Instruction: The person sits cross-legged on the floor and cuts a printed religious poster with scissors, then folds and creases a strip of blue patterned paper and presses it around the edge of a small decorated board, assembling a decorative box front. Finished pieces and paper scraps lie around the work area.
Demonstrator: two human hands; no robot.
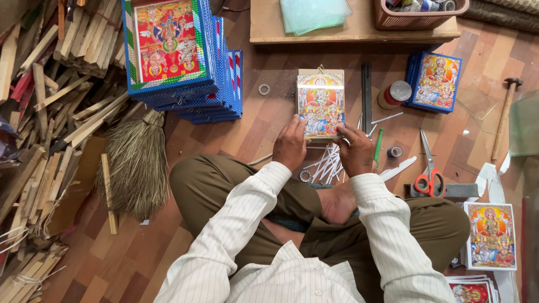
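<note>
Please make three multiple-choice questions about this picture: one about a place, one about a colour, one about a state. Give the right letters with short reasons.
1. Where do the scissors lie?
A. on the low wooden bench
B. on the floor at the person's right
C. on the broom

2. What colour are the scissor handles?
A. orange-red
B. green
C. white

3. How does the small colourful picture on its wooden backing board stand?
A. leaning on the wall
B. flat on the floor, both hands at its lower edge
C. lifted up

Answers: 1 B, the steel scissors rest on the floor tiles. 2 A, the loops are orange-red. 3 B, the left hand and right hand touch the picture lying flat.
</note>
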